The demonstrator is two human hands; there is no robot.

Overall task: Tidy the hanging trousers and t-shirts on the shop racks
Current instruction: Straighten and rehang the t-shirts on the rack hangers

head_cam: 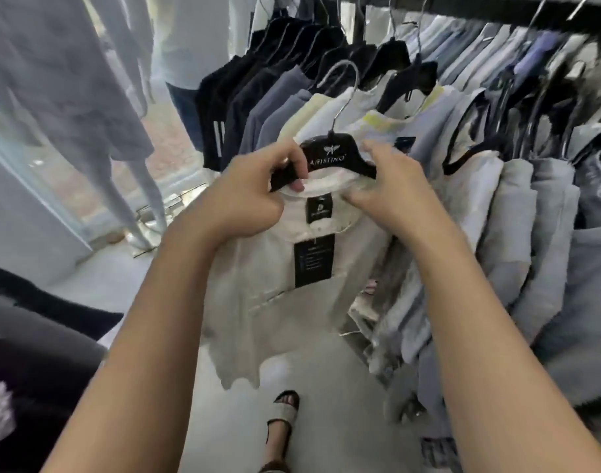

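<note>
White t-shirt (278,285) hangs off the rack on a black hanger (330,157), held near. Left hand (254,196) and right hand (388,186) each pinch a collar end; hanger lies left-right, hook (343,83) pointing far toward the rail (497,6).

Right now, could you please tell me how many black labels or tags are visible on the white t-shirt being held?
2: a small black neck label just below the collar, and a larger black rectangular swing tag hanging beneath it on the chest. Others may be hidden.
</note>
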